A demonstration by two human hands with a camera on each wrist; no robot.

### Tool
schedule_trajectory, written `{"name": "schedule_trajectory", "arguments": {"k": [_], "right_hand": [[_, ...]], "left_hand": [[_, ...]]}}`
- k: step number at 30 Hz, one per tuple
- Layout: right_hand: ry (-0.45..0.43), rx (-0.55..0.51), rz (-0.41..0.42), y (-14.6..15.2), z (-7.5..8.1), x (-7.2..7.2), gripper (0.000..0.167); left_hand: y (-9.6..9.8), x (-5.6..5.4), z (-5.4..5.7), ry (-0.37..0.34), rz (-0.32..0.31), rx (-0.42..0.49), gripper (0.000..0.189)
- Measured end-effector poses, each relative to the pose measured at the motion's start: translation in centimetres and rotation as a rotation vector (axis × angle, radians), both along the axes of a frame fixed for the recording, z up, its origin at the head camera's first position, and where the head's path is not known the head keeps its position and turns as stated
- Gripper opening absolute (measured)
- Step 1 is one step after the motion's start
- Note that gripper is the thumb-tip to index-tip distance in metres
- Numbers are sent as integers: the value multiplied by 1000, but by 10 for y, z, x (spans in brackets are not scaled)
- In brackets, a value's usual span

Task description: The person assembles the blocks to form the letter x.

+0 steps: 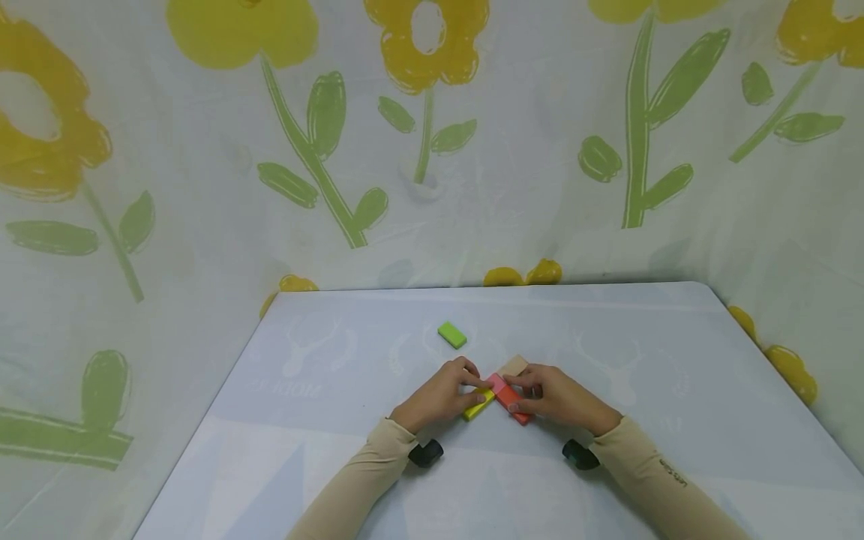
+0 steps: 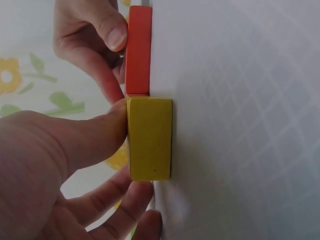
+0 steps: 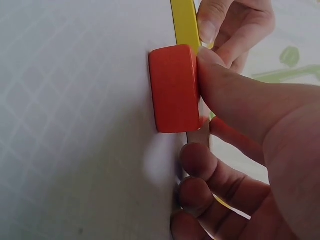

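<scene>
A yellow block (image 1: 478, 405) and a red block (image 1: 514, 401) meet at an angle on the table. At their meeting point is a pink block (image 1: 496, 382), and a plain wood-coloured block (image 1: 515, 366) extends behind it. My left hand (image 1: 445, 391) holds the yellow block, thumb on its upper face and index finger reaching toward the pink one. From the other side my right hand (image 1: 556, 394) holds the red block with its thumb on top, the index finger at the pink block. In the right wrist view, the right hand's other fingers curl beside the red block's end.
A light green block (image 1: 452, 334) lies apart, farther back on the white table (image 1: 324, 420). Behind the table hangs a cloth (image 1: 526, 172) printed with yellow flowers. Dark wrist devices (image 1: 427, 454) sit under both wrists.
</scene>
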State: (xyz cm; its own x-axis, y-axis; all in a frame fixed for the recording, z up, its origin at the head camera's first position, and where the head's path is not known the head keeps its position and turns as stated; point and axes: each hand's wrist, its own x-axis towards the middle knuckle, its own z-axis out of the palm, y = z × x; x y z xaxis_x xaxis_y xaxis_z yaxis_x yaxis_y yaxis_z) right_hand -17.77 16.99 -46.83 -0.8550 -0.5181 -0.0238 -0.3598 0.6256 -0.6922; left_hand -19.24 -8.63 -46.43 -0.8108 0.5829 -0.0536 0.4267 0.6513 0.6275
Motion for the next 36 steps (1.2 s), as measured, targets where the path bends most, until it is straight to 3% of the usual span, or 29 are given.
{"name": "schedule_trajectory", "arguments": {"k": [15, 25, 30, 36], "right_hand": [[-24, -23, 10, 2, -2, 0, 54], [-17, -33, 5, -1, 0, 0, 53], [-23, -21, -5, -1, 0, 1, 53], [-34, -24, -13, -1, -1, 0, 52]], "left_hand": [[1, 0, -6, 10, -9, 10, 28], [-2, -2, -1, 61, -73, -1, 30], [0, 0, -1, 58, -68, -2, 30], [3, 3, 2, 141, -74, -48, 31]]}}
